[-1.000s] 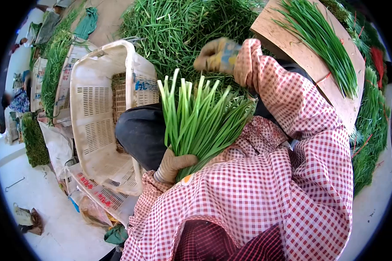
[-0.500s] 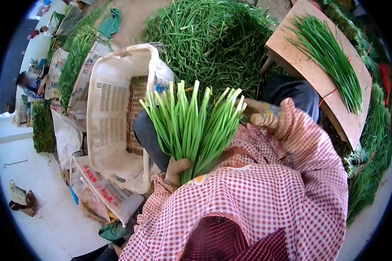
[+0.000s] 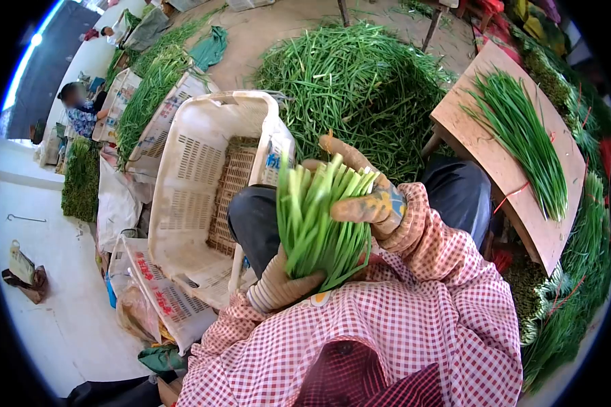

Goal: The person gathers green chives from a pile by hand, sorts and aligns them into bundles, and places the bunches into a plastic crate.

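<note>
A bunch of green garlic chives [image 3: 312,227] stands upright in front of my chest, its pale cut ends pointing up and slightly blurred. My left hand [image 3: 285,283], in a dirty work glove, is wrapped round the lower part of the bunch. Near the top, my gloved right hand [image 3: 373,200] holds the stalks from the right, thumb in front and fingers behind. Part of the right fingers is hidden by the chives. On the wooden board [image 3: 485,146] to my right lies another chive bundle [image 3: 523,139], with red ties [image 3: 512,197] beside it.
A white plastic basket [image 3: 183,197] lies tilted by my left knee. Beyond my knees rises a heap of loose greens [image 3: 353,81]. More chives [image 3: 570,285] are stacked at far right. Another person [image 3: 81,112] sits at far left, near crates topped with greens [image 3: 149,108].
My right hand has come in from the right and closed on the top of the bunch. The fanned stalks are now gathered closer together. The camera view has shifted slightly.
</note>
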Demonstrator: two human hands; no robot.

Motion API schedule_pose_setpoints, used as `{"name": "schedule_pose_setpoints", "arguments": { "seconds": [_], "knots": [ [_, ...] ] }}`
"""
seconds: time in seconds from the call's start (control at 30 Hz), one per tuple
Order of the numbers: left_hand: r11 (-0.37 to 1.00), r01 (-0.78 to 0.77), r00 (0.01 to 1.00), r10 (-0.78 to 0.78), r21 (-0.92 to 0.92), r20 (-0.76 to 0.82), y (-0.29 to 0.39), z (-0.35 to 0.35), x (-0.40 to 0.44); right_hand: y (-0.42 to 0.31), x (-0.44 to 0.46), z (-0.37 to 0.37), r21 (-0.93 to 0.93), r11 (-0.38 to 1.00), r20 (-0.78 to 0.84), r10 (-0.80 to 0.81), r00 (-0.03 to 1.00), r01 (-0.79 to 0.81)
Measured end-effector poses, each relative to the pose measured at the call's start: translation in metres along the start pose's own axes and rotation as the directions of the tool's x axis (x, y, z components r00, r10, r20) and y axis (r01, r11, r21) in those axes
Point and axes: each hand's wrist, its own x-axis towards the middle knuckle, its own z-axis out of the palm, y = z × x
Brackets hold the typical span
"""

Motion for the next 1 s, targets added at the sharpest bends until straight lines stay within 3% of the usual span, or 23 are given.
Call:
{"name": "schedule_pose_setpoints", "arguments": {
  "seconds": [0.03, 0.13, 0.2, 0.27, 0.3, 0.33, 0.37, 0.43, 0.5, 0.57, 0.6, 0.63, 0.77, 0.8, 0.87, 0.9, 1.0],
  "knots": [
    [0.981, -0.045, 0.998, 0.038, 0.187, 0.042, 0.008, -0.001, 0.000, -0.003, 0.000, -0.001, -0.003, 1.000, 0.003, -0.003, 1.000, 0.003],
    [0.945, -0.195, 0.976, 0.161, 0.264, 0.144, 0.012, -0.004, 0.002, -0.013, -0.006, -0.010, 0.100, 0.988, -0.034, 0.125, 0.992, -0.121],
    [0.947, -0.236, 0.958, 0.189, 0.216, 0.215, 0.023, -0.022, 0.010, -0.013, -0.007, -0.008, 0.142, 0.989, 0.014, 0.048, 0.999, -0.049],
    [0.990, 0.095, 0.883, -0.036, -0.103, 0.467, 0.041, -0.045, 0.025, -0.014, -0.009, -0.004, 0.032, 0.999, -0.026, 0.016, 1.000, -0.015],
    [0.987, 0.090, 0.914, -0.029, -0.132, 0.405, 0.051, -0.045, 0.033, -0.013, -0.009, -0.010, -0.019, 1.000, -0.053, 0.020, 0.998, -0.021],
    [0.985, -0.041, 0.918, 0.103, -0.168, 0.383, 0.048, -0.046, 0.045, -0.013, -0.008, -0.013, -0.071, 0.997, -0.081, 0.021, 0.996, -0.026],
    [0.994, -0.089, 0.959, 0.104, -0.069, 0.264, 0.064, -0.037, 0.052, -0.025, -0.015, 0.015, -0.131, 0.990, -0.197, 0.015, 0.980, -0.042],
    [0.992, -0.121, 0.984, 0.117, 0.023, 0.133, 0.074, -0.018, 0.059, -0.022, -0.014, 0.015, -0.159, 0.986, -0.239, 0.000, 0.971, -0.039],
    [0.981, -0.188, 0.976, 0.180, -0.055, -0.123, 0.063, -0.005, 0.068, -0.022, -0.016, 0.016, -0.228, 0.973, -0.332, -0.047, 0.942, -0.031],
    [0.935, -0.258, 0.923, 0.313, 0.242, -0.223, 0.055, 0.004, 0.073, -0.027, -0.019, 0.022, -0.242, 0.969, -0.325, -0.038, 0.945, -0.044],
    [0.897, -0.247, 0.903, 0.351, 0.367, -0.249, 0.055, 0.009, 0.072, -0.028, -0.021, 0.024, -0.254, 0.966, -0.321, -0.035, 0.946, -0.050],
    [0.866, -0.278, 0.887, 0.397, 0.415, -0.234, 0.052, 0.015, 0.074, -0.025, -0.023, 0.019, -0.135, 0.991, -0.236, -0.047, 0.971, 0.015],
    [0.731, -0.334, 0.815, 0.541, 0.595, -0.208, 0.038, 0.031, 0.076, -0.014, -0.020, 0.004, -0.198, 0.980, -0.258, -0.066, 0.964, 0.014],
    [0.732, -0.334, 0.816, 0.540, 0.594, -0.207, 0.036, 0.031, 0.077, -0.011, -0.020, 0.004, -0.198, 0.980, -0.261, -0.067, 0.963, 0.014],
    [0.800, -0.291, 0.853, 0.465, 0.525, -0.236, 0.036, 0.028, 0.080, -0.008, -0.018, 0.007, -0.200, 0.980, -0.432, -0.093, 0.897, 0.006],
    [0.860, -0.297, 0.874, 0.420, 0.416, -0.245, 0.040, 0.026, 0.078, -0.009, -0.017, 0.011, -0.207, 0.978, -0.462, -0.102, 0.881, 0.004],
    [0.888, -0.317, 0.892, 0.399, 0.334, -0.214, 0.033, 0.006, 0.081, -0.003, -0.021, 0.002, -0.119, 0.988, -0.458, -0.140, 0.878, 0.095]
  ]
}}
